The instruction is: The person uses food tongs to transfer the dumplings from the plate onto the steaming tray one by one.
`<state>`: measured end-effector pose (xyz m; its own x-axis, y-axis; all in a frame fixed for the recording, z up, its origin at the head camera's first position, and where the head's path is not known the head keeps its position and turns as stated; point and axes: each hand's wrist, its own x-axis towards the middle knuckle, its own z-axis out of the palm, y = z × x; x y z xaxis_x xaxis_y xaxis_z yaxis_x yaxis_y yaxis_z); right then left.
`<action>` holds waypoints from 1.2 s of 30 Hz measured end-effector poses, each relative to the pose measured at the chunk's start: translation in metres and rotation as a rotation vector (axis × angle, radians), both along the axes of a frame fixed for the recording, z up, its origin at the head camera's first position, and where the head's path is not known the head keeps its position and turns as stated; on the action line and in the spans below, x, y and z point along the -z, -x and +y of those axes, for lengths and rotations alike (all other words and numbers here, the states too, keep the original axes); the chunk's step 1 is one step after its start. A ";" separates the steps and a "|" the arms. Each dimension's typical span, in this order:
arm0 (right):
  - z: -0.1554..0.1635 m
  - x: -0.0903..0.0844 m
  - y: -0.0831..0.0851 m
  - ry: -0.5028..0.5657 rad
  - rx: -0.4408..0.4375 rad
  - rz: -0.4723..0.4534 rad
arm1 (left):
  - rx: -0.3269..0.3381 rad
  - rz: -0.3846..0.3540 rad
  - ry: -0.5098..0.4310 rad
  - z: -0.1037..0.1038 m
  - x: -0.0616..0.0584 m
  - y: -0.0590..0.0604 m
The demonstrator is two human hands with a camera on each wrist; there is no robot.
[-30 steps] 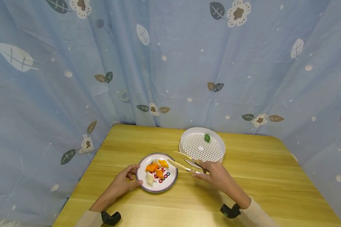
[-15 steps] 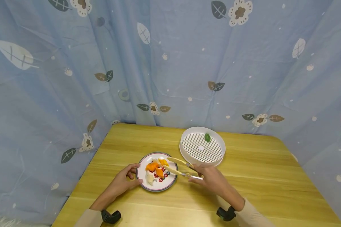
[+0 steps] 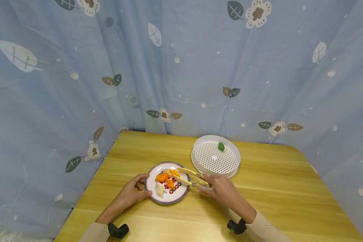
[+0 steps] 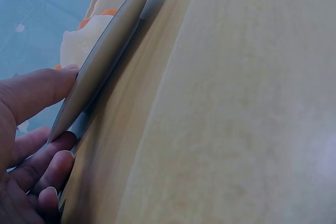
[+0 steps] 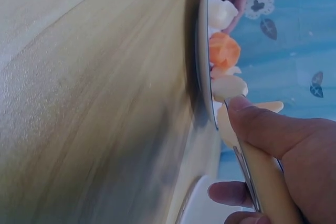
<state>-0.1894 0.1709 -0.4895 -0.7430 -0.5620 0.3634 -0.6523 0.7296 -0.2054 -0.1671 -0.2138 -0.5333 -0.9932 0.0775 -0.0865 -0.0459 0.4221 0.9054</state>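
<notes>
My left hand [image 3: 130, 192] holds the left edge of a white plate [image 3: 176, 198] with a dark rim, thumb on top and fingers below. In the left wrist view the plate [image 4: 102, 59] appears edge-on. On it lie orange pieces of food [image 3: 161, 177], a yellow piece [image 3: 174, 172] and whitish pieces [image 3: 159, 190]. My right hand [image 3: 222, 191] grips tongs [image 3: 184, 181] with pale tips and metal arms. Their spread tips reach over the plate's right side, around the yellow piece in the head view. In the right wrist view the tongs [image 5: 265, 179] overlap the plate's near end.
Behind the right hand stands a round white steamer basket [image 3: 210, 163] with a perforated floor. A green broccoli-like floret [image 3: 221, 147] lies in it. The wooden table [image 3: 269, 181] backs onto a patterned blue curtain [image 3: 187, 67].
My right hand has moved left and slightly down, bringing the tongs from the plate's right edge over the food. Their tips are closer together than half a second ago. The left hand stays put.
</notes>
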 end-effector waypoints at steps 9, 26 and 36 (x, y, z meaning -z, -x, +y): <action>-0.006 0.000 0.001 -0.026 0.000 0.018 | 0.002 0.003 -0.012 0.000 -0.001 -0.001; -0.005 -0.005 -0.002 0.049 0.000 0.028 | -0.001 0.010 0.006 0.000 -0.003 -0.001; 0.003 -0.012 -0.001 0.082 0.030 0.011 | 0.003 -0.001 -0.003 0.001 -0.003 -0.001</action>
<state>-0.1880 0.1738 -0.4775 -0.7546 -0.5076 0.4158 -0.6331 0.7297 -0.2582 -0.1664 -0.2125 -0.5306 -0.9929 0.0807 -0.0874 -0.0457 0.4199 0.9064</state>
